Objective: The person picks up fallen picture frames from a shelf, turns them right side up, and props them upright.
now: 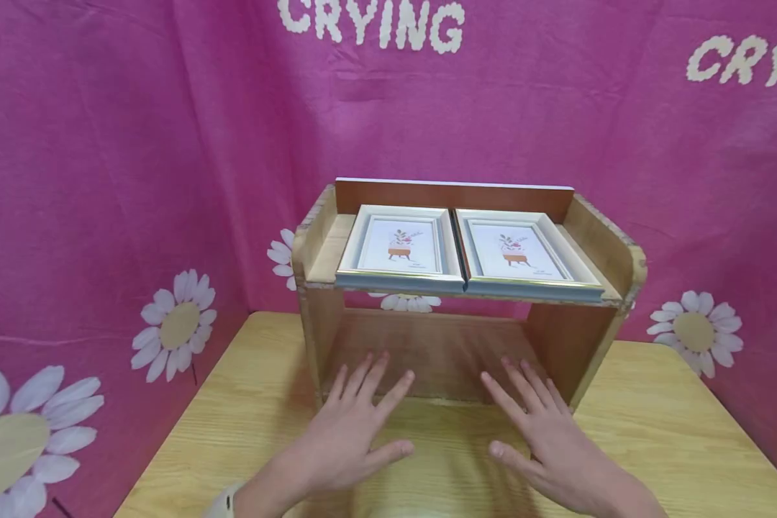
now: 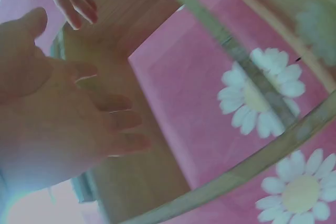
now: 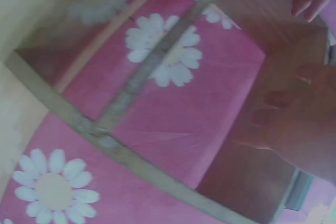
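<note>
My left hand (image 1: 350, 435) is held with its fingers spread before the lower opening of a small wooden shelf (image 1: 434, 345). To its right, my right hand (image 1: 550, 446) is spread in the same way, and neither hand holds anything. Whether the fingertips touch the shelf cannot be told. Two picture frames lie face up, side by side, on the shelf's upper board: a left picture frame (image 1: 400, 244) and a right picture frame (image 1: 518, 248), each with a potted plant print. Both wrist views show straight fingers of the left hand (image 2: 68, 114) and right hand (image 3: 299, 121).
The shelf stands on a light wood-grain table (image 1: 660, 432). Its raised side panels (image 1: 605, 241) and back strip (image 1: 453, 196) border the frames. A pink cloth (image 1: 492, 122) with white daisies and lettering hangs behind and on both sides.
</note>
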The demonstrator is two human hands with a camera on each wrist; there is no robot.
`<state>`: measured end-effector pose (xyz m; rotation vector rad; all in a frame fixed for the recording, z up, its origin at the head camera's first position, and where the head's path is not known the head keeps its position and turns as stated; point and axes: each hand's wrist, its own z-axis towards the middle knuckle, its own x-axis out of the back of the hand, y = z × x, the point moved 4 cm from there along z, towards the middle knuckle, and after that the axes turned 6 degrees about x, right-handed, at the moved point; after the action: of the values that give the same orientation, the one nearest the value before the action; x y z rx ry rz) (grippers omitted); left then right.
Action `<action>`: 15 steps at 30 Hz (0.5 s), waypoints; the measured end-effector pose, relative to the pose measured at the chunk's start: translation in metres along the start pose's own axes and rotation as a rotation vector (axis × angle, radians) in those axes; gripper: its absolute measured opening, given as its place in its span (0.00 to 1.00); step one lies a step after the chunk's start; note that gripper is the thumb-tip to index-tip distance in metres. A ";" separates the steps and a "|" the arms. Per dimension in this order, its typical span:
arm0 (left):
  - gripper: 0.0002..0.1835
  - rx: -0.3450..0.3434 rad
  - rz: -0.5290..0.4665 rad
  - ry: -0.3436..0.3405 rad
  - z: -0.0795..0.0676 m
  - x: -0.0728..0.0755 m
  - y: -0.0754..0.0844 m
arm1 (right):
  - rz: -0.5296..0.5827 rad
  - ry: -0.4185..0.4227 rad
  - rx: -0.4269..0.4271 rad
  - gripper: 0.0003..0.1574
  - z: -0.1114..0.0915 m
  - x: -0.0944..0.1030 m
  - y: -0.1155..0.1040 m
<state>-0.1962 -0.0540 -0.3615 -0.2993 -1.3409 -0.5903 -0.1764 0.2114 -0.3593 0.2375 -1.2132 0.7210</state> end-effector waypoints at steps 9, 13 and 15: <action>0.32 -0.164 -0.260 0.507 0.005 0.096 0.004 | 0.037 0.415 0.245 0.39 0.038 0.079 -0.037; 0.28 -0.124 -0.344 0.637 0.017 0.131 -0.003 | -0.013 0.506 0.272 0.37 0.063 0.101 -0.046; 0.27 -0.055 -0.370 0.634 0.027 0.143 -0.008 | -0.035 0.505 0.250 0.36 0.076 0.106 -0.046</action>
<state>-0.2067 -0.0790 -0.2184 0.0995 -0.7647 -0.9396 -0.1887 0.1761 -0.2258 0.2630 -0.6375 0.8411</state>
